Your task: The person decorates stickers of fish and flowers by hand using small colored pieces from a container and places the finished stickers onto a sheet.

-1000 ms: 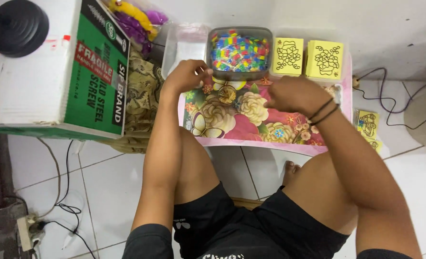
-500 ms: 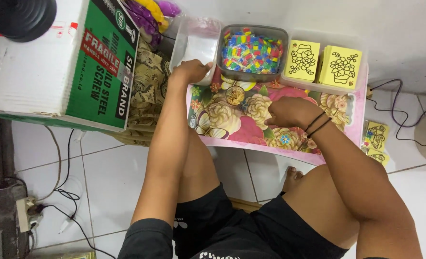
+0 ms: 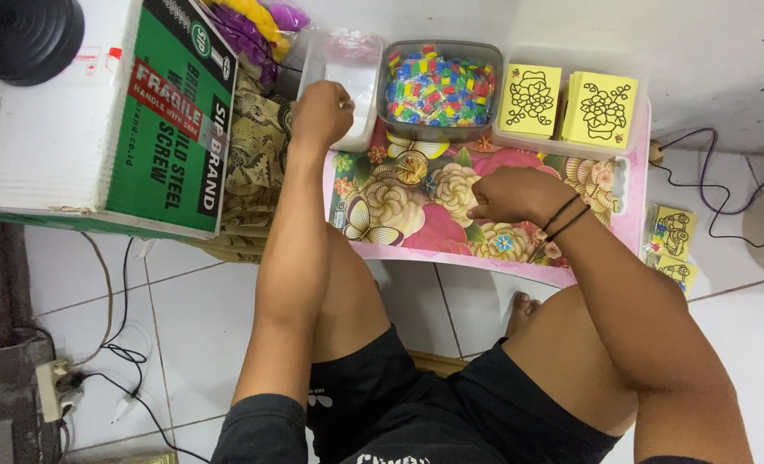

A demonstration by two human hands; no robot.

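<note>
I sit on a tiled floor at a small pink table with a flower print [image 3: 416,215]. My left hand [image 3: 320,112] rests, fingers curled, on the near edge of a clear tray of white items [image 3: 356,82] at the table's far left; whether it holds anything is hidden. My right hand [image 3: 509,194] is closed in a loose fist on the tabletop, black bands on the wrist; what is inside it cannot be seen. A clear tub of small multicoloured pieces [image 3: 438,90] stands behind the table's middle. Two stacks of yellow cards with black flower drawings [image 3: 530,100] [image 3: 604,109] sit to its right.
A large white and green cardboard box [image 3: 116,129] stands at left with a black round object [image 3: 28,36] on it. Patterned cloth [image 3: 253,163] and purple and yellow items [image 3: 244,26] lie beside it. Yellow cards [image 3: 674,245] and cables [image 3: 726,189] lie at right; a power strip [image 3: 55,382] lower left.
My left hand has moved from the table's left edge up to the clear tray. My right hand has stayed closed on the tabletop. The view has shifted slightly.
</note>
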